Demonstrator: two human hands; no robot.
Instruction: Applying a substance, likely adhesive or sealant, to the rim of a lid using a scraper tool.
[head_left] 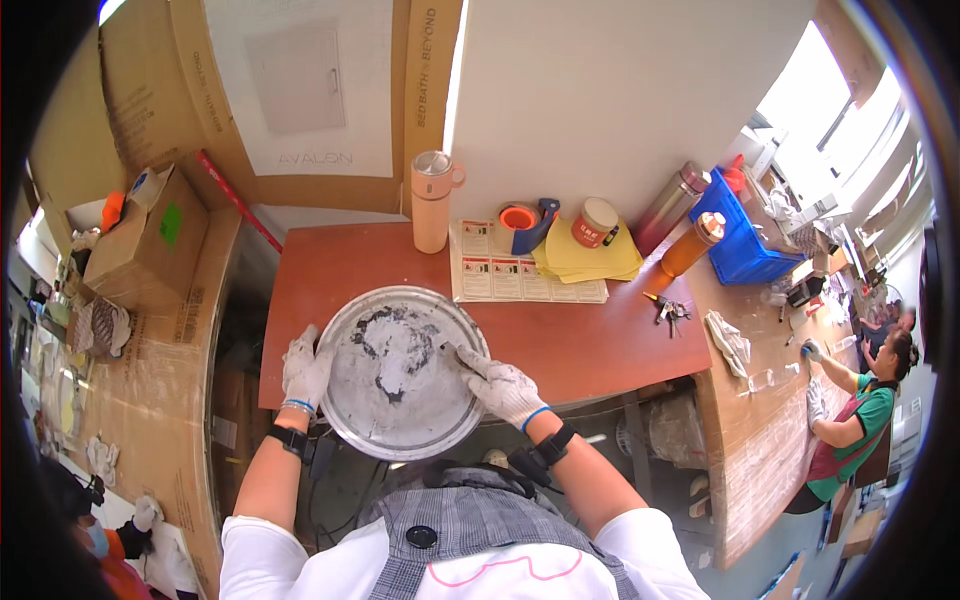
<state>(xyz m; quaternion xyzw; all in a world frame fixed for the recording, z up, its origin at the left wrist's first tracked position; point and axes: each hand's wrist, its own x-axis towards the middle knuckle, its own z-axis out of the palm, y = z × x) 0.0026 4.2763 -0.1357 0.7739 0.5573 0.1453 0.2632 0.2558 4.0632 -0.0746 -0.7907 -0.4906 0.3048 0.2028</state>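
A round, silver-grey metal tray point(350, 400) with a raised rim overhangs the near edge of the red-brown table. A whitish patch with black smudges marks its middle. My left hand point(305, 370), in a white work glove, grips the tray's left rim. On the opposite side, my right hand point(502, 386), gloved too, holds the right rim with its fingers lying over the edge onto the surface. The undersides of both hands and the tray's bottom are hidden.
Behind the tray stand a peach tumbler point(432, 205), label sheets point(480, 285), a tape dispenser point(535, 232), yellow sandpaper sheets point(600, 262), a red-and-white tub point(594, 222) and an orange bottle point(690, 248). Keys point(672, 312) lie right. Co-workers are at side tables.
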